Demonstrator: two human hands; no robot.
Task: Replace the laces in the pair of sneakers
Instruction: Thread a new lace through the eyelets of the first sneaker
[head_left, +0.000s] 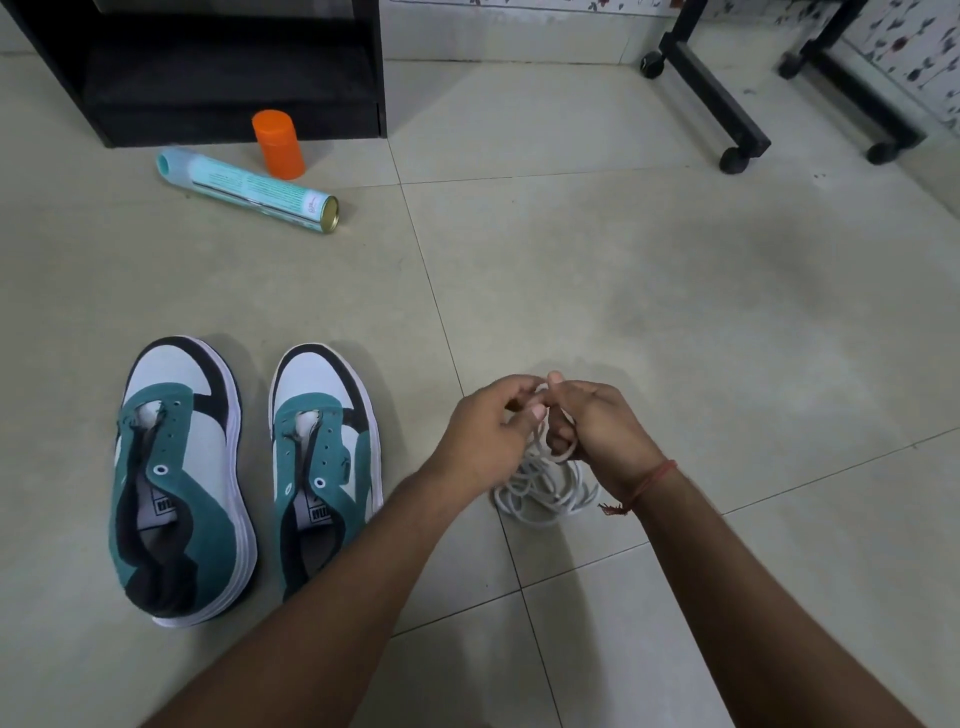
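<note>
Untangling white laces right of unlaced sneakers; left hand, right hand pinching strands; next, finding an end.

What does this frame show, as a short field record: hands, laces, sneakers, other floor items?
left hand: pinches the white laces
right hand: fingers curled round the same laces
white laces: tangled bundle, lower part on the tiled floor
sneakers: pair, side by side, eyelets empty
spray can: lying on its side
orange cap: upright behind the can
</note>
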